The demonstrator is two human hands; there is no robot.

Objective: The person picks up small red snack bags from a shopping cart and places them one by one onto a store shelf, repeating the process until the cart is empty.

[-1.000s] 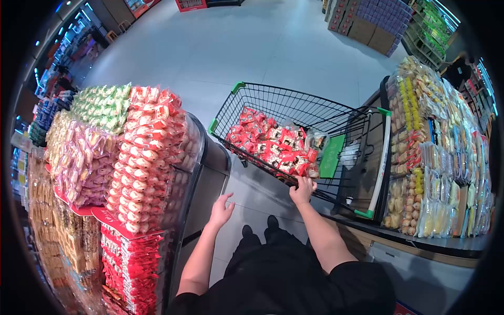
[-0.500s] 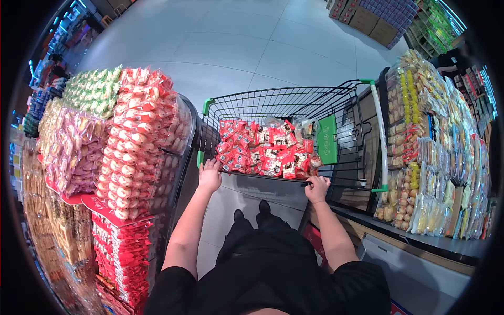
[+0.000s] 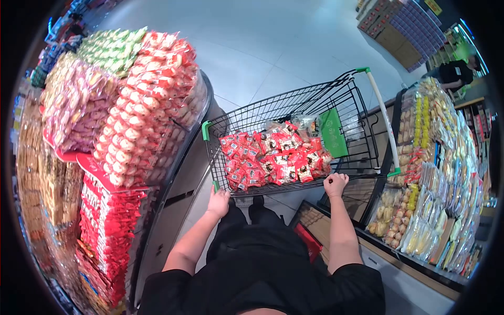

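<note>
A black wire shopping cart (image 3: 247,111) with green corner pieces stands sideways before me. Inside lie several red-and-white snack packets (image 3: 281,157), with some clear plastic packaging (image 3: 307,125) behind them. My left hand (image 3: 218,202) grips the cart's near left corner, just below a green piece. Curled closed, my right hand (image 3: 336,185) holds the near top rim further right; its fingertips are partly hidden. A green panel (image 3: 335,134) sits at the cart's handle end, where a pale push bar (image 3: 385,121) runs across.
Bagged snacks (image 3: 142,113) are piled on a rounded display at left, close to the cart's end. At right stands a shelf of packaged baked goods (image 3: 415,199). Stacked boxes (image 3: 401,34) and a person in black (image 3: 455,73) are farther back.
The cart has turned slightly and come nearer to my body, with both hands still on it. The displays have shifted in view, and a person shows more clearly at upper right.
</note>
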